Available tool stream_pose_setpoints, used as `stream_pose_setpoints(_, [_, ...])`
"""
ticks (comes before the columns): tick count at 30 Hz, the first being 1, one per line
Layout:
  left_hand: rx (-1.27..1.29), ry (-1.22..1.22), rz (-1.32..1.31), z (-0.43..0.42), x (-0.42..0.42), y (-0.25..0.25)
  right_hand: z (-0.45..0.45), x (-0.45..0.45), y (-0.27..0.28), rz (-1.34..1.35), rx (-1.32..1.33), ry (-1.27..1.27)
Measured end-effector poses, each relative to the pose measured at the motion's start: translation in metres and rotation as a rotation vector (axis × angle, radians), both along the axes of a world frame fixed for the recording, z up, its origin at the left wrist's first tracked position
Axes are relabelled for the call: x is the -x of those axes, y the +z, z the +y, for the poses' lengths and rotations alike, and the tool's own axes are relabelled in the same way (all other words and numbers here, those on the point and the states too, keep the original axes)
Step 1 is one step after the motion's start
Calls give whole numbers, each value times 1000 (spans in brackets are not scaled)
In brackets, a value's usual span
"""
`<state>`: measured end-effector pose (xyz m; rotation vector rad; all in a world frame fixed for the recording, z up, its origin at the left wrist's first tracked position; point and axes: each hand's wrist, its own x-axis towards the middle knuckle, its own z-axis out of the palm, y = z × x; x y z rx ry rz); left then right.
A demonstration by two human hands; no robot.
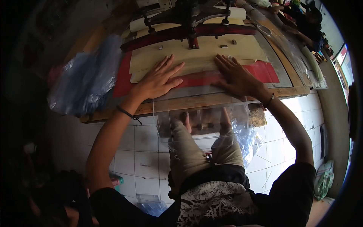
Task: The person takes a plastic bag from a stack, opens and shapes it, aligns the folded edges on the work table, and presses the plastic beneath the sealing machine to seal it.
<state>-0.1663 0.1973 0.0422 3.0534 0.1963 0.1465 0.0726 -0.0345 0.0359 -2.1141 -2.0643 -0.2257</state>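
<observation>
My left hand (160, 77) lies flat with fingers spread, on the front part of a yellowish sheet (181, 55) on the workbench. To its right, my right hand (238, 77) is also laid flat, palm down, fingers stretched forward. Under both hands is a transparent plastic sheet (204, 104), whose near end hangs over the bench's wooden front edge above my legs. Red material (266, 72) shows beneath the yellowish sheet. Just beyond my fingertips stands a press with a long dark red bar (162, 38). Neither hand grips anything.
A pile of transparent plastic (85, 75) lies at the bench's left end. Small metal pieces (224, 46) rest near the bar. A pale roll (238, 13) sits behind the press. Another person (308, 24) is at the far right. More plastic (247, 142) lies below the bench.
</observation>
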Motion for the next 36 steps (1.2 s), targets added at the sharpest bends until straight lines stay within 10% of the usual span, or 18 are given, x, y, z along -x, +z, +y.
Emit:
stream_pose_setpoints(30, [221,461,-42,28,4,-15,-16,-12,-14,112,-95,-93])
stream_pose_setpoints(36, [-47,424,-219,28,9,-29,0,-21,12,207,-124,-96])
